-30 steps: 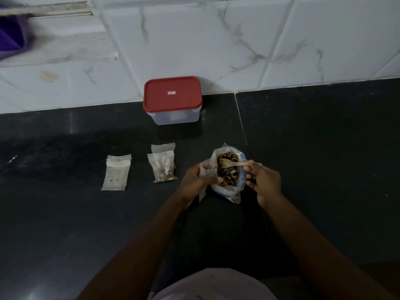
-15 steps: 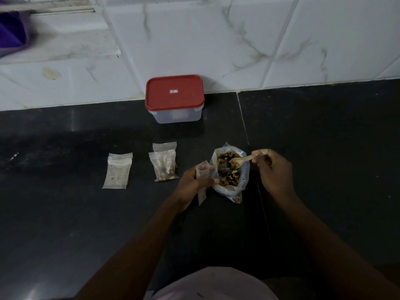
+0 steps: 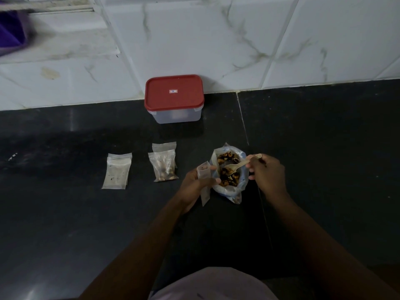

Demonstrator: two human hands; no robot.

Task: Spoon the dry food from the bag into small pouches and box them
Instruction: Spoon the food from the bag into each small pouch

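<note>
An open clear bag (image 3: 238, 190) of brown and dark dry food stands on the black counter (image 3: 324, 148). My left hand (image 3: 192, 182) grips a small clear pouch (image 3: 204, 182) upright, right beside the bag's left edge. My right hand (image 3: 267, 174) pinches the handle of a small wooden spoon (image 3: 243, 163), whose bowl dips into the food in the bag. Two filled pouches (image 3: 163, 166) lie stacked to the left of my hand. A flat pile of pouches (image 3: 116, 171) lies further left. A closed clear box with a red lid (image 3: 174, 92) stands against the wall.
A white marbled tile wall (image 3: 238, 40) rises behind the counter. Something purple (image 3: 12, 31) hangs at the top left corner. A seam in the counter runs from the wall toward the bag. My light-coloured clothing (image 3: 212, 284) shows at the bottom edge.
My right hand moved right, away from the bag, and tilted the spoon so its bowl now points down into the food. The left hand keeps holding the pouch beside the bag.
</note>
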